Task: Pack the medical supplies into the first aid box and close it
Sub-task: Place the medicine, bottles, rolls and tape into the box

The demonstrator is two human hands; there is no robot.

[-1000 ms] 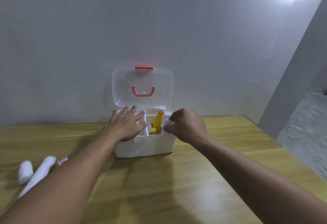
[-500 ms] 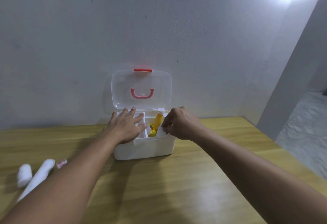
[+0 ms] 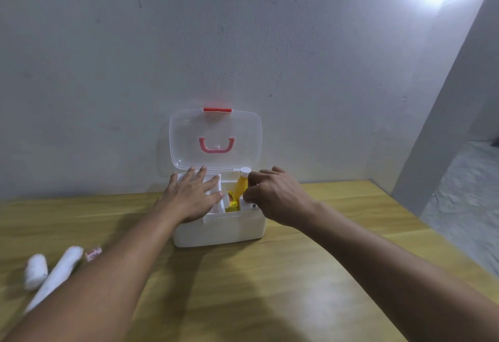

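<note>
My left hand (image 3: 190, 198) is still lying flat, fingers spread, on the first aid box (image 3: 220, 227), while my right hand (image 3: 272, 197), at its 3 o'clock side, has sunk lower, fingers curled on something white.

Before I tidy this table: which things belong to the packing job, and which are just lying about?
Job: first aid box, yellow bottle, yellow packet, short gauze roll, long gauze roll, pink-printed packet.
Lying about: nothing visible.
</note>
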